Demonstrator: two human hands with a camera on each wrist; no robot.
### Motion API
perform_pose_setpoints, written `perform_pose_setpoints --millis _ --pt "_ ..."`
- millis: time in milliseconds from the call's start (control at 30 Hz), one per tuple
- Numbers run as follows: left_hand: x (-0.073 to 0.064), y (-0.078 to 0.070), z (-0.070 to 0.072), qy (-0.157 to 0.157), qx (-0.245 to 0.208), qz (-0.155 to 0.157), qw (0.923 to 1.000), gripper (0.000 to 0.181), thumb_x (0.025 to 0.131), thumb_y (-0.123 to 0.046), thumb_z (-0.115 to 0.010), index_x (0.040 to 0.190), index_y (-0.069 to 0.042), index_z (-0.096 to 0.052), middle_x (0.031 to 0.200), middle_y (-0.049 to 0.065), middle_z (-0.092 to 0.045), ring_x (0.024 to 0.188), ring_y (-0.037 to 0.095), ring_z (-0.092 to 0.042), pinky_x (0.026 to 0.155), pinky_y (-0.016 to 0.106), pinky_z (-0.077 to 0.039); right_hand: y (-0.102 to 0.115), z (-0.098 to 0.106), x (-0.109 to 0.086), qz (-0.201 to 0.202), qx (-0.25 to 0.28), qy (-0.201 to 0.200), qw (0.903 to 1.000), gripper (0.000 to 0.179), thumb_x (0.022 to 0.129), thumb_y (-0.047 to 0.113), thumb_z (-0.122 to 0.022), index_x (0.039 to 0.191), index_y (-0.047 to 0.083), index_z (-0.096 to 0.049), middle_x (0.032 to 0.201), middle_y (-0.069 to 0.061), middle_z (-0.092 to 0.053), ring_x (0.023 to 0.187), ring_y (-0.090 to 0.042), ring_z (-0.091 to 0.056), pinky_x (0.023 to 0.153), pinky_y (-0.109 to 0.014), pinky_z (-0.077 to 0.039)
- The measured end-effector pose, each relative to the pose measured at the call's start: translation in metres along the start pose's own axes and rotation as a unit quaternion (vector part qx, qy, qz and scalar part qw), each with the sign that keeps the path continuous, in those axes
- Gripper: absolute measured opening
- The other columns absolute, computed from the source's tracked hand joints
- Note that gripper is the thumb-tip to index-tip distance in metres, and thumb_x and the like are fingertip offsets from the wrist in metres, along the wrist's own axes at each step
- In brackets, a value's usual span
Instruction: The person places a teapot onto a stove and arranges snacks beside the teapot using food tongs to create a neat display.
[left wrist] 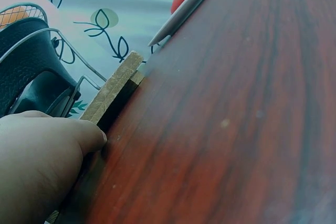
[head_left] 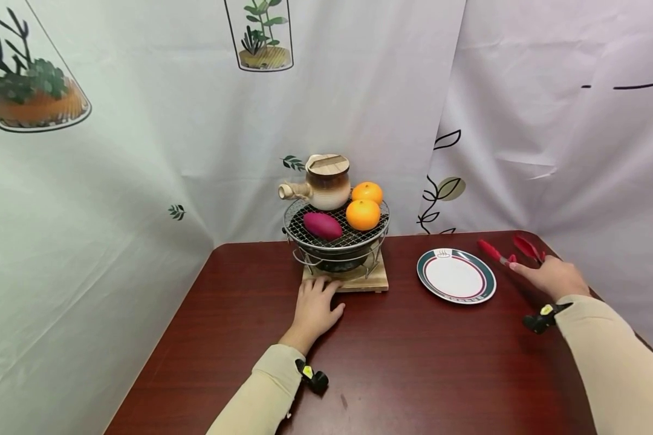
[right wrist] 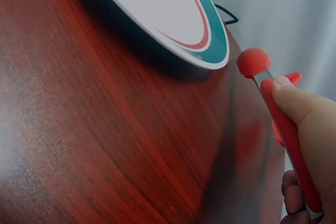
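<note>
My right hand point(head_left: 560, 279) grips a pair of red-tipped tongs point(head_left: 490, 250) at the table's right side, their two tips spread apart. In the right wrist view my thumb lies along the red handle of the tongs point(right wrist: 286, 129). Left of the tongs is a white plate point(head_left: 457, 276) with a green and red rim. My left hand point(head_left: 315, 309) rests with relaxed fingers at the front left edge of a wooden board point(head_left: 378, 279). On that board stands a round grill point(head_left: 339, 249) with a wire mesh top, holding a purple sweet potato point(head_left: 323, 225) and two oranges point(head_left: 363, 215).
A brown and cream pot point(head_left: 329, 192) with a wooden lid and side handle stands at the back of the grill. The dark red wooden table point(head_left: 413, 362) ends at a white patterned curtain point(head_left: 239, 139) behind and at both sides.
</note>
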State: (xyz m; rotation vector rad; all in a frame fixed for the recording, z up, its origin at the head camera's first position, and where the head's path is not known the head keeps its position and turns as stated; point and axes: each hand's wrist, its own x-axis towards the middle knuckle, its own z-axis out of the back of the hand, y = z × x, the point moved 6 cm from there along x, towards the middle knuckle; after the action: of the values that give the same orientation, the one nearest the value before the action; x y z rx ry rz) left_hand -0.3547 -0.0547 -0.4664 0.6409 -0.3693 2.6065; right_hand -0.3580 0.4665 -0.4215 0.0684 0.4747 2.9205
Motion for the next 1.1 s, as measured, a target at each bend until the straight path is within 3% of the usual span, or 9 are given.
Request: perform_pose_setpoints --millis 300,633,833,1100 --pt "-0.001 0.0 0.0 -0.004 -0.002 -0.001 1.0 0.045 0.083 -0.035 -0.078 0.125 -0.022 -0.068 0.125 0.009 -0.058 0.111 0.035 -0.05 0.101 0.056 -0.038 -0.007 -0.009 -0.004 -0.01 0.016 -0.002 0.9998 0.096 0.092 0.071 -0.049 0.113 -0.023 -0.048 0.094 -0.037 -0.06 0.082 -0.051 -0.059 0.063 -0.056 -0.048" --pt "0.0 0.002 -0.002 0.001 0.005 0.003 1.0 0.045 0.084 -0.036 -0.077 0.126 -0.023 -0.067 0.126 0.009 -0.058 0.112 0.035 -0.05 0.102 0.056 -0.038 -0.014 -0.025 0.0 -0.043 0.008 0.023 0.9988 0.108 0.092 0.074 -0.043 0.126 -0.028 -0.031 0.105 -0.049 -0.046 0.091 -0.06 -0.051 0.064 -0.061 -0.048" --pt "0.0 0.003 -0.003 0.001 0.009 0.003 1.0 0.045 0.083 -0.036 -0.077 0.125 -0.024 -0.067 0.126 0.008 -0.058 0.112 0.035 -0.05 0.102 0.055 -0.038 -0.016 -0.039 0.0 -0.086 0.005 0.027 0.9959 0.114 0.091 0.076 -0.038 0.131 -0.03 -0.022 0.099 -0.047 -0.03 0.093 -0.062 -0.043 0.066 -0.064 -0.048" --pt "-0.001 0.002 -0.001 -0.005 0.007 -0.001 1.0 0.045 0.083 -0.036 -0.078 0.125 -0.024 -0.068 0.125 0.008 -0.058 0.111 0.035 -0.051 0.101 0.055 -0.039 -0.014 -0.048 -0.005 -0.117 -0.007 0.006 0.9931 0.112 0.093 0.074 -0.036 0.134 -0.03 -0.023 0.107 -0.051 -0.03 0.103 -0.065 -0.038 0.077 -0.067 -0.043"
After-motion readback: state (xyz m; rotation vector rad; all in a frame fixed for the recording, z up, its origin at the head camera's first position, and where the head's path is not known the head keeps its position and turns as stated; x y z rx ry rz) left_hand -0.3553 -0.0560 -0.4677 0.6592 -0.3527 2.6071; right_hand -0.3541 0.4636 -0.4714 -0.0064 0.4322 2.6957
